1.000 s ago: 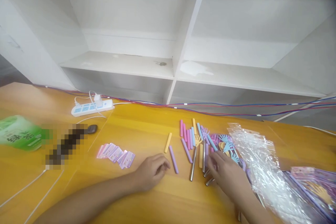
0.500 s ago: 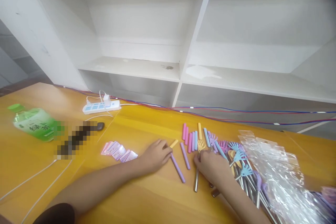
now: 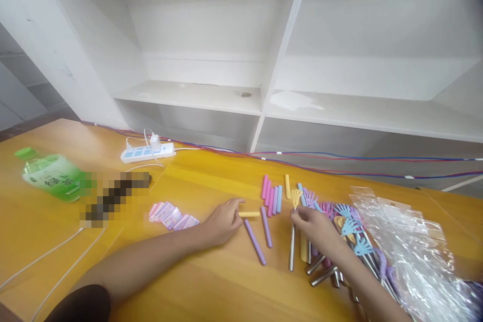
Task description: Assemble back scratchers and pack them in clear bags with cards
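Note:
My left hand (image 3: 224, 224) is closed on one end of a short yellow tube (image 3: 251, 214), which points right. Just below and right of it lie two purple tubes (image 3: 255, 242). The fingers of my right hand (image 3: 317, 231) pinch a back scratcher at its neck; its yellow claw-shaped head (image 3: 296, 198) points away from me and its metal rod (image 3: 292, 249) towards me. Beneath and beside my right hand is a pile of back scratchers with blue, pink, purple and yellow heads (image 3: 350, 227), partly hidden by the forearm.
Pink, purple and blue tubes (image 3: 270, 198) stand in a row beyond my hands, near another yellow tube (image 3: 287, 187). Clear plastic bags (image 3: 411, 246) cover the right side. Printed cards (image 3: 172, 217), a power strip (image 3: 148, 152) and a green bottle (image 3: 53, 176) are on the left.
The yellow tube in my left hand has swung from slanted to nearly level. My right hand has moved slightly right and away from me with the yellow-headed back scratcher.

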A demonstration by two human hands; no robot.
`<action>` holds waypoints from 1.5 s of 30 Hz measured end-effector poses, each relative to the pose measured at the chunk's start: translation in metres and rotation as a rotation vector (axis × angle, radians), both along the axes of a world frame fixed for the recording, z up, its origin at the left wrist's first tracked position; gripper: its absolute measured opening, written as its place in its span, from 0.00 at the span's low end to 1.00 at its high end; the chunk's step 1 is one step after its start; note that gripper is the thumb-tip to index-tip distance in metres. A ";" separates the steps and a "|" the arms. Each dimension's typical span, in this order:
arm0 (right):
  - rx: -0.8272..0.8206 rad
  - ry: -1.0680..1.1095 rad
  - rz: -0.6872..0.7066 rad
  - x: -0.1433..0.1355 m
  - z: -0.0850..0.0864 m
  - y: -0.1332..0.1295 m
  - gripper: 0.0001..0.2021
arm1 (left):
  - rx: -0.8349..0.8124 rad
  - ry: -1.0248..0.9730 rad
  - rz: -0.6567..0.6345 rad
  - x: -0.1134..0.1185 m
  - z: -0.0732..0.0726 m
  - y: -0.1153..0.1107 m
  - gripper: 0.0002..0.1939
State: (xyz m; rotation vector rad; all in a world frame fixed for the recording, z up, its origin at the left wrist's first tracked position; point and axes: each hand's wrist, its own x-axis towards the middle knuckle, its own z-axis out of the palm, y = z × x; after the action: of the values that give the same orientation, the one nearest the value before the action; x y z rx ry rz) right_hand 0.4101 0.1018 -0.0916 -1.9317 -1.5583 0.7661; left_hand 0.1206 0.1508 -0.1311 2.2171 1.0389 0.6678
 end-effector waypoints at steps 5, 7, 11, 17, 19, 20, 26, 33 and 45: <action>0.132 0.927 -0.202 -0.016 -0.014 0.002 0.21 | -0.090 -0.107 -0.034 -0.001 0.010 0.002 0.16; 0.241 1.115 -0.200 -0.020 -0.016 0.003 0.18 | -0.114 -0.144 -0.031 0.000 0.012 0.005 0.17; 0.358 1.254 -0.257 -0.016 -0.016 0.005 0.14 | -0.117 -0.219 -0.032 0.003 0.012 0.010 0.15; 0.367 1.277 -0.298 -0.009 -0.019 0.004 0.13 | -0.116 -0.223 -0.056 0.004 0.010 0.010 0.16; 0.354 1.260 -0.280 -0.010 -0.020 0.004 0.13 | -0.107 -0.225 -0.058 0.004 0.009 0.008 0.16; 0.352 1.251 -0.274 -0.010 -0.021 0.003 0.13 | -0.104 -0.223 -0.062 0.004 0.009 0.008 0.16; 0.349 1.213 -0.256 -0.012 -0.022 0.003 0.14 | -0.120 -0.221 -0.050 0.003 0.009 0.006 0.17; 0.389 1.121 -0.226 -0.020 -0.019 -0.002 0.16 | -0.142 -0.247 -0.060 0.003 0.011 0.006 0.17; 0.452 1.171 -0.204 -0.019 -0.023 -0.001 0.15 | -0.130 -0.279 -0.029 0.003 0.013 0.006 0.17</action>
State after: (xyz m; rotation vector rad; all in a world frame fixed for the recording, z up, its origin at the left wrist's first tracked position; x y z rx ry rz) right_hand 0.3911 0.1010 -0.1147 -0.9299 -0.6871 1.0490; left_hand 0.1234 0.1567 -0.1186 1.9571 0.8813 0.8437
